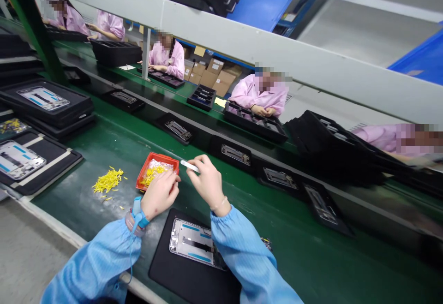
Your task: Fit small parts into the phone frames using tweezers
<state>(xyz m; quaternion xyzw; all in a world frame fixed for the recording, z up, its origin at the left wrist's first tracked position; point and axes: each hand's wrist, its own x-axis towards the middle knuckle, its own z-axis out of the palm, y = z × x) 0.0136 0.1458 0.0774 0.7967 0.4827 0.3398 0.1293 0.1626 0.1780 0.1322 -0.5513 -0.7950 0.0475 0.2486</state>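
My left hand is at the near right corner of a small red box, its fingers curled together. What they hold, if anything, is hidden. Clear plastic wrap and small yellow strips lie inside the box. Pinched in my right hand is a slim white flat-tipped stick, its tip pointing left toward the box. Below my hands, a phone frame with blue strips and a dark ribbon cable rests on a black foam pad; my right sleeve covers part of it.
A loose heap of yellow strips lies left of the red box. Stacked black trays and another phone frame are at the left. Beyond runs a line of phone frames on black pads. Co-workers in pink sit across.
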